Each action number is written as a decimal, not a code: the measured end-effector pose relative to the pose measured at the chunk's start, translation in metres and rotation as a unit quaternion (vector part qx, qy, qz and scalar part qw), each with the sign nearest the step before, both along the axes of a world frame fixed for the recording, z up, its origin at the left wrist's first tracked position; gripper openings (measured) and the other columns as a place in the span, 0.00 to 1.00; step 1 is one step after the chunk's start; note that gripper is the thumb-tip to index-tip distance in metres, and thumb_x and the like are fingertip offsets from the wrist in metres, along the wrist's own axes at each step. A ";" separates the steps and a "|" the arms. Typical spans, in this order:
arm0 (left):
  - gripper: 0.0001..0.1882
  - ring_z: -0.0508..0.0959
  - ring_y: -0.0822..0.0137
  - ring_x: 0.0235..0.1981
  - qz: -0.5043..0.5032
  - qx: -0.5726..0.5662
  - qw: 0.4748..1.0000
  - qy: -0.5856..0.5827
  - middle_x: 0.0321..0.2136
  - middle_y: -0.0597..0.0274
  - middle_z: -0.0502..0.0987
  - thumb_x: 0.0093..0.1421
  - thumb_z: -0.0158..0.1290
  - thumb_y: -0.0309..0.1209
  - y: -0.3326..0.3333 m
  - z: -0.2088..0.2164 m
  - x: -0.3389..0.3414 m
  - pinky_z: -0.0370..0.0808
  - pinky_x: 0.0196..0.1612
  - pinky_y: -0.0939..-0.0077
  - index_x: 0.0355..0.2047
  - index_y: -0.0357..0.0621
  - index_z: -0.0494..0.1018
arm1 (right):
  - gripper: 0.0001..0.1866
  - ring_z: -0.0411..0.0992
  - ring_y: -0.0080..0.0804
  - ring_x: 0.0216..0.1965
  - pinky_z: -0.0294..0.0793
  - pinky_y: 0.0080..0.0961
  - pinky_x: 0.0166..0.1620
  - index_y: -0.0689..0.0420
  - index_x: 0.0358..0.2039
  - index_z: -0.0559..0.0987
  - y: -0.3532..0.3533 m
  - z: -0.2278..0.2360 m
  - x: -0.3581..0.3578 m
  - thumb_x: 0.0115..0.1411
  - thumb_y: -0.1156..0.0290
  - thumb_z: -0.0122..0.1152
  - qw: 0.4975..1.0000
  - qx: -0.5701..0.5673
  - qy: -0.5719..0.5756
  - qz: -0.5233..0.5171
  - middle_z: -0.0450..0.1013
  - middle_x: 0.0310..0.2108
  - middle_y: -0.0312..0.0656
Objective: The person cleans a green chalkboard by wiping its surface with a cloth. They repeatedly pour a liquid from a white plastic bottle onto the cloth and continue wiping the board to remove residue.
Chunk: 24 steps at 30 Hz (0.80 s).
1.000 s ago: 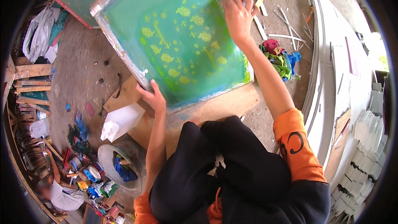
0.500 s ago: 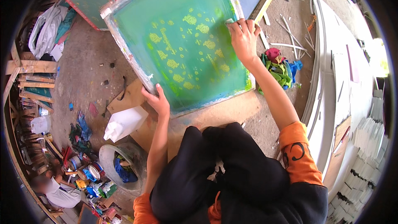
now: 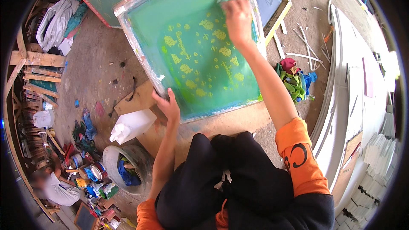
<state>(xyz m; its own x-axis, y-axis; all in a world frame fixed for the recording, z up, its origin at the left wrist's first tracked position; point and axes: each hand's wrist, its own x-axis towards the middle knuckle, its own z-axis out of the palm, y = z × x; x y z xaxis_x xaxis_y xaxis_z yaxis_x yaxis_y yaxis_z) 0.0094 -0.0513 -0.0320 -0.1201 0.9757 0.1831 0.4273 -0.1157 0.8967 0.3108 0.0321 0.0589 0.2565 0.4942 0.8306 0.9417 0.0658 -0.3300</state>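
A screen-printing frame (image 3: 145, 66) with green mesh leans in front of my knees, tilted, its mesh marked with yellow-green turtle shapes and smaller motifs. My left hand (image 3: 168, 105) grips its left edge near the lower corner, thumb on the front side. Up at the mesh's upper right, my right hand (image 3: 238, 19) is closed on a small pale wad (image 3: 222, 0), pressed to the green surface. The hand is slightly blurred, and whether the wad is cloth or sponge I cannot tell. A white plastic jug (image 3: 133, 125) stands beside my left forearm.
A brown board (image 3: 213, 127) lies under the frame. At left are a grey bucket (image 3: 111, 174) with rags, paint cans (image 3: 96, 172) and a seated person (image 3: 59, 189). Colourful rags (image 3: 294, 79) lie right; another frame (image 3: 277, 17) sits behind. White sheets (image 3: 341, 85) line the right.
My right hand has moved up and left from the frame's right edge onto the upper mesh, with the wad. My left hand keeps its hold. The whole view has shifted slightly.
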 end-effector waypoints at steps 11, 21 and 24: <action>0.25 0.74 0.57 0.37 0.006 0.026 1.000 -0.013 0.40 0.43 0.71 0.59 0.50 0.31 0.001 0.002 0.000 0.70 0.40 0.66 0.52 0.34 0.54 | 0.13 0.65 0.40 0.36 0.66 0.32 0.41 0.58 0.32 0.77 -0.008 0.004 -0.008 0.43 0.85 0.55 0.994 -0.032 -0.013 0.107 0.67 0.29 0.42; 0.25 0.74 0.55 0.38 0.004 0.029 0.999 -0.013 0.41 0.43 0.70 0.59 0.50 0.31 0.002 0.000 -0.001 0.71 0.39 0.65 0.52 0.35 0.54 | 0.07 0.66 0.42 0.34 0.68 0.33 0.39 0.60 0.29 0.77 -0.012 0.001 0.000 0.48 0.83 0.57 1.000 0.025 0.019 -0.006 0.67 0.29 0.43; 0.25 0.74 0.53 0.38 0.004 0.034 0.999 -0.011 0.41 0.42 0.70 0.59 0.50 0.32 0.002 0.002 -0.001 0.71 0.39 0.64 0.52 0.35 0.55 | 0.06 0.66 0.41 0.35 0.67 0.34 0.39 0.60 0.29 0.77 -0.020 -0.001 0.002 0.49 0.82 0.57 0.996 -0.040 -0.004 0.077 0.67 0.28 0.43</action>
